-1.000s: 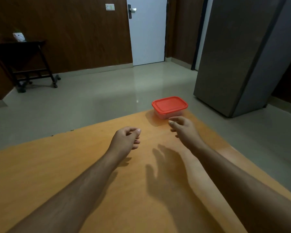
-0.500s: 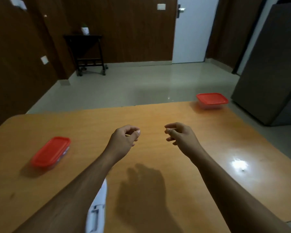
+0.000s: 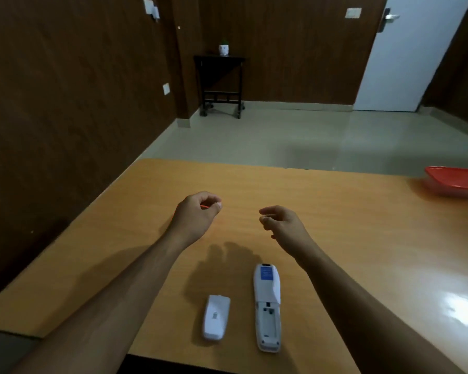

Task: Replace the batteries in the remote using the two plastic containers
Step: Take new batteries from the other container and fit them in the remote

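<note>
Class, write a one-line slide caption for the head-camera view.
Both hands, left and right, hover over the table beyond the opened remote and its detached cover.

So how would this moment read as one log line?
remote: face down, battery bay open, empty | cover: beside it | left hand, right hand: loosely curled above table | container: lidded, far right

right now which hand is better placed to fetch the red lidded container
Right. The only red lidded container in view sits at the table's far right edge, on the right hand side. The left hand hovers farther off and would have to cross the body.
</note>
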